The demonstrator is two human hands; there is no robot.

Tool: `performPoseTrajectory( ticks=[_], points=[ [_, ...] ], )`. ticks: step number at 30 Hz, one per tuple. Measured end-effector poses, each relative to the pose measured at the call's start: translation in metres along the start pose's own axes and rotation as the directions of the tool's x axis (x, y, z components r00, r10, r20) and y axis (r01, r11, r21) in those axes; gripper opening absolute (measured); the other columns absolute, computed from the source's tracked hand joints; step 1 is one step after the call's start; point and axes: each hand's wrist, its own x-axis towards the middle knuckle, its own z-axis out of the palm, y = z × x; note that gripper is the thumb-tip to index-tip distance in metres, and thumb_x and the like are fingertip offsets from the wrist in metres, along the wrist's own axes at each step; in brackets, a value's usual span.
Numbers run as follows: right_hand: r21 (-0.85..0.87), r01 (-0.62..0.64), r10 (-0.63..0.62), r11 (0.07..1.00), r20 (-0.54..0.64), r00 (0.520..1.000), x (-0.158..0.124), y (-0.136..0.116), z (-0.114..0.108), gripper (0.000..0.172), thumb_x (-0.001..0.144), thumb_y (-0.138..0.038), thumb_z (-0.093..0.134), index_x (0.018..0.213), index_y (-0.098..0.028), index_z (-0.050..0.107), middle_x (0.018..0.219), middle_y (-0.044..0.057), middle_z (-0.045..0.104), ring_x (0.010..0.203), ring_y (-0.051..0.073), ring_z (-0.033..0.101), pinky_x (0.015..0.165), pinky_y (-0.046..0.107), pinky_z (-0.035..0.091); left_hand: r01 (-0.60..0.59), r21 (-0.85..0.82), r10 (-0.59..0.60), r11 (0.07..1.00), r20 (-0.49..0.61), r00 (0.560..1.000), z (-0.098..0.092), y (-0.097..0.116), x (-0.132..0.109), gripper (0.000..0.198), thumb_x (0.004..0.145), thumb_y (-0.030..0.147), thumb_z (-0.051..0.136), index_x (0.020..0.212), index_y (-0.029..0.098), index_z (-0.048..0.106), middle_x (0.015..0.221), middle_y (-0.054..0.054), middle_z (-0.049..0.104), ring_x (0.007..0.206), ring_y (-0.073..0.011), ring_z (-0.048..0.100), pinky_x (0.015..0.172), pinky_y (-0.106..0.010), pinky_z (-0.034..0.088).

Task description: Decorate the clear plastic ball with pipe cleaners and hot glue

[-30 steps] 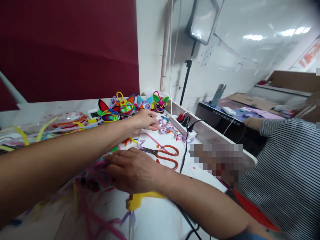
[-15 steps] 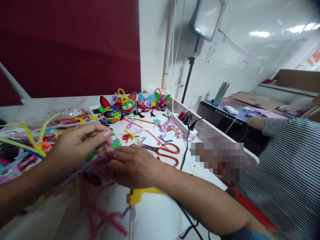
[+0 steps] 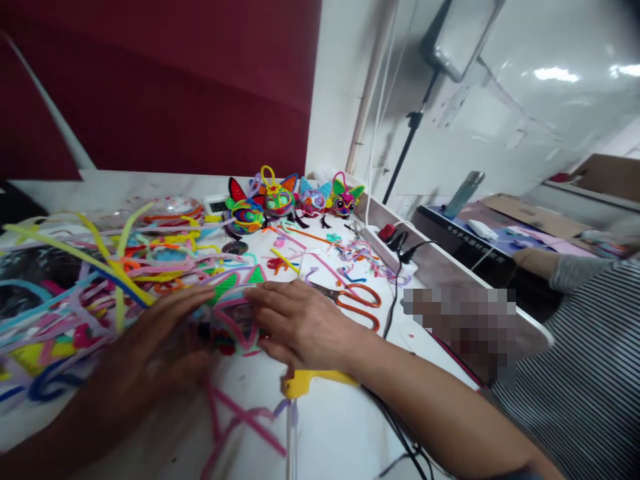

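On the white table in front of me sits a pipe-cleaner animal head [image 3: 240, 320] with green ears and pink and lilac edging. My right hand [image 3: 305, 323] grips its right side, fingers curled against it and partly hiding it. My left hand [image 3: 155, 353], smeared by motion, is at its left with the fingers stretched out and the thumb apart; I see nothing held in it. Just below my right hand lies a yellow glue gun [image 3: 300, 383] with a clear glue stick. Orange-handled scissors [image 3: 350, 298] rest beyond my right wrist.
Tangled pipe cleaners [image 3: 115, 267] cover the left side. Several colourful animal-head ornaments [image 3: 277, 198] stand at the back. A power strip [image 3: 390, 252] with black cables lies along the raised right edge. Beyond it a co-worker in a striped top [image 3: 580, 347] sits near another table with a bottle [image 3: 465, 193].
My left hand has come away from the ornament's top, lower and nearer, its fingers straightening. My right hand stays on the ornament. The whole view has shifted, with things now further right.
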Motion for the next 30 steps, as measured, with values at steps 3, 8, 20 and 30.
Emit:
performPoseTrajectory(
  ticks=[3, 8, 20, 30],
  points=[
    [0.025, -0.006, 0.007, 1.000, -0.031, 1.000, -0.002, -0.002, -0.001, 0.025, 0.101, -0.034, 0.049, 0.103, -0.014, 0.065, 0.137, 0.015, 0.065, 0.125, 0.029, 0.061, 0.099, 0.042, 0.053, 0.046, -0.105, -0.033, 0.993, 0.121, 0.992, 0.016, -0.008, -0.008, 0.070, 0.090, 0.053, 0.061, 0.152, 0.041, 0.029, 0.159, -0.003, 0.043, 0.143, -0.0333, 0.045, 0.118, -0.048, 0.039],
    [0.084, -0.026, 0.028, 0.996, -0.023, 0.999, -0.003, -0.006, -0.004, 0.020, 0.099, -0.029, 0.055, 0.103, -0.012, 0.065, 0.139, 0.017, 0.064, 0.128, 0.031, 0.060, 0.101, 0.047, 0.054, 0.141, -0.200, -0.129, 0.970, 0.072, 0.989, 0.020, 0.010, -0.011, 0.074, 0.087, 0.064, 0.061, 0.150, 0.032, 0.037, 0.151, -0.010, 0.052, 0.136, -0.0345, 0.052, 0.115, -0.050, 0.041],
    [0.035, -0.015, 0.016, 0.999, -0.024, 1.000, -0.004, -0.010, -0.004, 0.018, 0.098, -0.028, 0.056, 0.105, -0.013, 0.064, 0.139, 0.017, 0.064, 0.129, 0.032, 0.061, 0.102, 0.047, 0.055, 0.074, -0.239, -0.059, 0.968, 0.070, 0.996, 0.039, 0.006, -0.003, 0.094, 0.079, 0.061, 0.070, 0.156, 0.025, 0.030, 0.150, -0.013, 0.055, 0.134, -0.0362, 0.056, 0.111, -0.048, 0.047],
    [0.023, -0.008, 0.008, 1.000, -0.023, 1.000, -0.003, -0.011, -0.007, 0.016, 0.099, -0.027, 0.055, 0.102, -0.013, 0.063, 0.140, 0.017, 0.063, 0.127, 0.033, 0.062, 0.098, 0.048, 0.056, 0.119, -0.316, -0.107, 0.941, 0.056, 0.993, 0.043, 0.010, 0.000, 0.091, 0.074, 0.062, 0.073, 0.149, 0.025, 0.037, 0.139, -0.013, 0.063, 0.123, -0.0350, 0.064, 0.102, -0.046, 0.054]
  ],
)
